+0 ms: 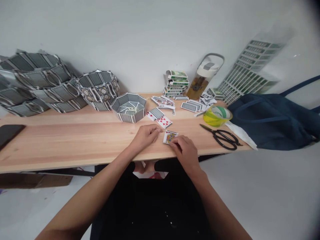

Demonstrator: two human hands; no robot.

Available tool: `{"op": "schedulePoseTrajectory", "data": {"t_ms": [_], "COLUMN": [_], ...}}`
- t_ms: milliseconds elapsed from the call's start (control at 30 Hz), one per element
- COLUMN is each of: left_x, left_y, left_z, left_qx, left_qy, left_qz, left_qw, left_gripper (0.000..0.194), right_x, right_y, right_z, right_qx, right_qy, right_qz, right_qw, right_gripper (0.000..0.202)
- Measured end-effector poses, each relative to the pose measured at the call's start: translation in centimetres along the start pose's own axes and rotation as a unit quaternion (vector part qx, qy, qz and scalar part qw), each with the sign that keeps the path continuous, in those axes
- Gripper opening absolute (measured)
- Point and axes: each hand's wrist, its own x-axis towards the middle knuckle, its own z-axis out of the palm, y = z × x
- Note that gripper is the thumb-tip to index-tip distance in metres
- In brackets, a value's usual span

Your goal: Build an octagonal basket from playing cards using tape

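A face-up picture playing card (170,136), its edges seeming folded, sits near the table's front edge. My right hand (185,151) pinches its lower right corner between thumb and fingers. Just left of the card, my left hand (147,136) rests on the table with its fingers curled together; anything inside them is hidden. Beyond my hands, a red-heart playing card (164,122) lies partly under a face-down card (156,113). Further back is a loose pile of cards (163,102). An eight-sided bowl made of cards (132,116) stands to the left, with pieces inside.
Stacked card-made bowls (47,90) fill the back left, near a dark phone (10,133). Card boxes (176,83), a bottle (201,80), yellow-green tape (217,116), black scissors (225,137) and a navy bag (272,123) stand or lie to the right.
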Motion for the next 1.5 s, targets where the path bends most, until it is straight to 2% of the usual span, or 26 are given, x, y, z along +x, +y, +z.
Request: {"op": "schedulePoseTrajectory", "data": {"t_ms": [333,633,800,1000,1167,1300,1400,1500], "left_x": [0.1,0.0,-1.6,-3.6,-3.9,-3.8,-3.7,-3.5], "left_y": [-0.1,-0.6,-0.1,0.7,0.5,0.5,0.9,1.3], "left_z": [0.0,0.1,0.1,1.0,2.0,2.5,2.6,2.6], "left_qx": [0.001,0.001,0.029,0.072,0.137,0.159,0.153,0.133], "left_qy": [-0.002,0.003,0.003,-0.03,-0.005,0.013,0.026,0.028], "left_qz": [0.004,0.004,0.04,0.097,0.131,0.118,0.091,0.061], "left_qw": [1.0,1.0,0.999,0.992,0.982,0.98,0.984,0.989], "left_gripper": [0.028,0.027,0.023,0.01,0.013,0.016,0.015,0.013], "right_x": [0.1,0.3,0.6,0.7,0.6,0.4,0.1,-0.3], "right_y": [0.2,0.1,0.1,-0.2,-0.2,0.0,-0.1,-0.5], "right_z": [0.1,-0.2,-0.6,-1.1,-1.4,-1.6,-1.6,-1.1], "right_qx": [0.0,0.024,0.034,0.014,0.009,0.019,0.007,-0.015], "right_qy": [0.0,-0.033,-0.048,-0.097,-0.11,-0.105,-0.09,-0.062], "right_qz": [0.002,0.024,0.041,0.002,-0.011,-0.038,-0.071,-0.067], "right_qw": [1.0,0.999,0.997,0.995,0.994,0.994,0.993,0.996], "right_gripper": [0.014,0.012,0.012,0.017,0.017,0.01,0.017,0.015]}}
